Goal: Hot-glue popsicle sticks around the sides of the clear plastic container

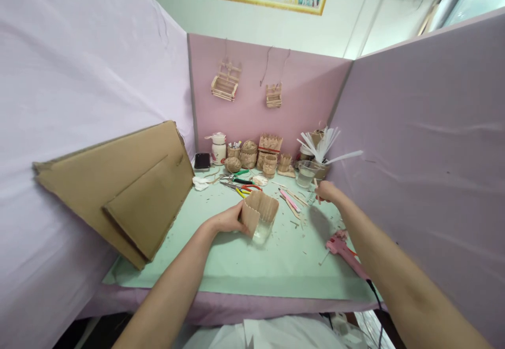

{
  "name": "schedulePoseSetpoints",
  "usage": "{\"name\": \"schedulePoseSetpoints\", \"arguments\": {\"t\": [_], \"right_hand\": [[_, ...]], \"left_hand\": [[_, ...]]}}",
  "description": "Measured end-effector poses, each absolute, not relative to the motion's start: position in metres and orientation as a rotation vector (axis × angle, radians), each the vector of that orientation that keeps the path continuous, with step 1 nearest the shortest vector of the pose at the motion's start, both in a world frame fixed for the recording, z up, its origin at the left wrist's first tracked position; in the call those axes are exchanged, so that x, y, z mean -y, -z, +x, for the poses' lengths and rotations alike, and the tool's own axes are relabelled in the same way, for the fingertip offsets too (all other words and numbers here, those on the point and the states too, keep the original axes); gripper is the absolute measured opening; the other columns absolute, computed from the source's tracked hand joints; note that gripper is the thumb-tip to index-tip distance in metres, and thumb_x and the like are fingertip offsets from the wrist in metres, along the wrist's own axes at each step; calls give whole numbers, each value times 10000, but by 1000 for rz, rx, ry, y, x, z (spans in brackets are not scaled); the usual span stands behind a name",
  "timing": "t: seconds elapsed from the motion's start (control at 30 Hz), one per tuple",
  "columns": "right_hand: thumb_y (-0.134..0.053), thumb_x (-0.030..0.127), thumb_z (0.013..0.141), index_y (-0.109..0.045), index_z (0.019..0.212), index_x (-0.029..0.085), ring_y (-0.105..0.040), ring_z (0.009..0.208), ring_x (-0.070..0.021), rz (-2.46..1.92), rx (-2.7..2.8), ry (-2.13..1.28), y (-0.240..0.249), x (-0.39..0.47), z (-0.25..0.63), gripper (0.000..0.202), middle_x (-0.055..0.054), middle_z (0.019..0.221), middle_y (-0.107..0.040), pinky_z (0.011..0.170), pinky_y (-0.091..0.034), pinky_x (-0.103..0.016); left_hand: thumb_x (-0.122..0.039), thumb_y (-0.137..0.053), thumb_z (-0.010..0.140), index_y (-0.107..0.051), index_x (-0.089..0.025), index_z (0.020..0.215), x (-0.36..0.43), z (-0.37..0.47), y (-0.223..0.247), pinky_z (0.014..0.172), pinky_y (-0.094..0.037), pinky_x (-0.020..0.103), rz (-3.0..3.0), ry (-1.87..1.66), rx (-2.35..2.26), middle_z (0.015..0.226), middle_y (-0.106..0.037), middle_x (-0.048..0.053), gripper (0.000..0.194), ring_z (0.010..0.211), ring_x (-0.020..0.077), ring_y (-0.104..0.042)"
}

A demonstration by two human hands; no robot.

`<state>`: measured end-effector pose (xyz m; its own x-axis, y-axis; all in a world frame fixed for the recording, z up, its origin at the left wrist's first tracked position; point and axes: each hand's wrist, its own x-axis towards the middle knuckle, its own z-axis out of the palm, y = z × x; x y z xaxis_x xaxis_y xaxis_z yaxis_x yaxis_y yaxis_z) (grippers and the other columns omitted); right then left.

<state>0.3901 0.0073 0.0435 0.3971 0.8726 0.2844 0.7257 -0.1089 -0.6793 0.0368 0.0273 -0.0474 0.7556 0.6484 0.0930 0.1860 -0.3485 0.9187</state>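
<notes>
My left hand (233, 219) is closed around the side of a clear cup partly covered with wooden craft sticks (260, 213), holding it tilted over the middle of the table. Part of its clear wall shows bare at the lower front. At the right, my right hand (325, 191) pinches a short, pale wooden craft stick (316, 187), held upright. Close by it are a clear plastic cup (305, 174) and a small transparent thing (311, 198) that I cannot make out. A pink pen-like cutter (290, 201) lies between the hands among loose sticks.
A pink glue gun (347, 254) with a black cord lies at the right. Pliers (246, 187), a twine ball (232, 165) and stick-covered cups (270, 165) stand farther back. Cardboard sheets (145, 196) lean at the left. Fabric-covered partitions (426, 144) enclose the table.
</notes>
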Motion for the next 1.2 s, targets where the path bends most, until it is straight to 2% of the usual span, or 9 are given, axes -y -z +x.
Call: {"name": "schedulePoseSetpoints", "arguments": {"t": [0.1, 0.17, 0.43, 0.63, 0.73, 0.83, 0.9, 1.03, 1.2], "right_hand": [[-662, 157, 850, -632, 805, 120, -613, 633, -135, -2002, 1428, -319, -52, 7, 376, 66, -42, 702, -676, 599, -468, -259], [-628, 111, 799, -592, 796, 165, -603, 616, -140, -1966, 1471, -329, -54, 29, 359, 65, -21, 657, -677, 574, -416, -251], [-582, 353, 855, -565, 861, 213, -575, 628, -146, -1370, 1568, -582, -17, 112, 280, 142, 10, 690, -621, 606, -442, -268], [-559, 383, 899, -575, 839, 207, -527, 605, -126, -1299, 1495, -658, 22, 122, 258, 186, 19, 691, -579, 584, -417, -249], [-557, 386, 901, -585, 817, 204, -516, 595, -122, -1301, 1482, -683, 27, 128, 250, 202, 13, 695, -596, 565, -401, -240], [-553, 397, 907, -577, 772, 203, -482, 563, -115, -1287, 1471, -675, 29, 133, 242, 237, 19, 656, -588, 537, -375, -233], [-544, 391, 919, -562, 735, 204, -468, 550, -110, -1277, 1490, -643, 32, 137, 236, 263, 27, 626, -568, 533, -368, -230], [-520, 320, 953, -578, 747, 203, -482, 551, -107, -1255, 1646, -447, 39, 143, 224, 243, 31, 626, -569, 555, -374, -227], [-500, 227, 977, -601, 781, 190, -509, 592, -120, -1199, 1894, -2, 46, 143, 220, 224, 7, 656, -596, 588, -373, -239]], "left_hand": [[-264, -896, 495, -394, -191, 1444, -29, 37, 49, 1096, -391, 440, 1905, -606, -627, 1430, -525, 129, 1076, 1328, 353, -467], [-252, -892, 496, -403, -190, 1442, -30, 36, 50, 1092, -392, 450, 1902, -621, -636, 1426, -534, 129, 1067, 1319, 355, -477], [-153, -795, 545, -540, -166, 1286, -35, 36, 57, 1005, -463, 447, 1806, -583, -683, 1278, -638, 124, 784, 1177, 323, -588], [-154, -772, 574, -511, -221, 1378, -25, 25, 31, 1105, -385, 444, 1824, -741, -796, 1447, -528, 126, 848, 1323, 294, -496], [-258, -726, 688, -625, -222, 1243, 2, 22, 11, 972, -482, 410, 1807, -1021, -1064, 1264, -647, 109, 566, 1122, 253, -614], [-370, -635, 820, -715, -194, 919, 44, 29, 2, 772, -507, 325, 1761, -1253, -1148, 922, -716, 57, 217, 835, 191, -635], [-426, -633, 834, -698, -186, 753, 73, 40, 6, 685, -483, 296, 1725, -1197, -1096, 720, -668, 24, 262, 696, 163, -591], [-483, -723, 741, -711, -185, 925, 107, 61, 26, 609, -480, 277, 1401, -1113, -989, 789, -700, 31, 350, 656, 149, -596], [-493, -727, 731, -673, -175, 811, 109, 69, 38, 584, -471, 265, 1193, -1267, -1033, 657, -638, 10, 333, 607, 133, -571]]}}
